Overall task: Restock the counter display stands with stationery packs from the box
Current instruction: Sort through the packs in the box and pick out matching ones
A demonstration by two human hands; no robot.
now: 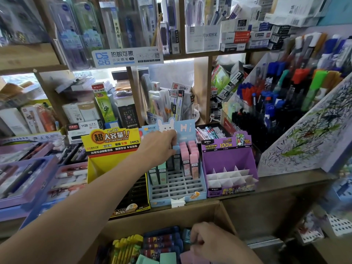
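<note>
Most slots of the pale-blue gridded display stand [159, 202] look unfilled; my left hand [162, 145] pinches a small blue pack [176, 148] at its back rows. My right hand [211, 240] curls its fingers round a teal pack [187, 233] in the brown cardboard box [209, 210].

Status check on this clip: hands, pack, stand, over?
Copy: left hand pinches blue pack at blue stand, back rows. Box below, right hand in it, grip unclear. Nothing blocking free slots.
</note>
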